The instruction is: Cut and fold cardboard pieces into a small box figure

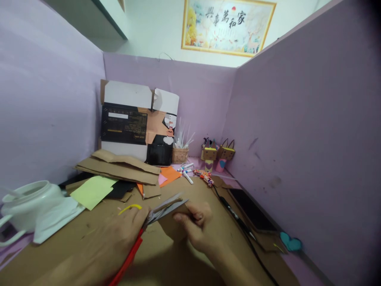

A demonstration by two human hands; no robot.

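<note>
My left hand (125, 230) is closed around the red handles of the scissors (131, 254). The open blades point to the right, with a piece of brown cardboard (174, 224) between them. Thumb and fingers of my right hand (195, 220) pinch that cardboard at its right edge, close to the blade tips. Beyond my left hand a small yellow strip (130, 208) shows. Both hands are over a large brown cardboard sheet (232, 246) that covers the table.
At left stand a white teapot (32, 202) and green paper (93, 191). Cardboard strips (119, 169), markers (187, 174) and cardboard figures (209, 154) lie or stand farther back. A black cable tool (235, 214) and teal heart (291, 241) are at right.
</note>
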